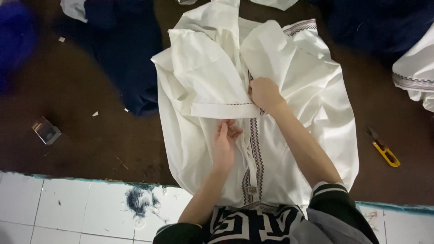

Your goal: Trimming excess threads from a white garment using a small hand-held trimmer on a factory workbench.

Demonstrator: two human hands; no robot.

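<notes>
A white shirt with a dark embroidered front strip lies spread on the brown carpet, its sleeves folded in over the body. My left hand rests on the shirt's front just below the cuff of the folded left sleeve, fingers loosely apart and touching the cloth. Beside the embroidered strip, my right hand is closed on a fold of the shirt at the middle, where the two sleeves meet.
Dark blue cloth lies at the upper left and upper right. Another white garment sits at the right edge. Yellow-handled thread snips lie right of the shirt. A small clear box lies left. White tiles border the carpet near me.
</notes>
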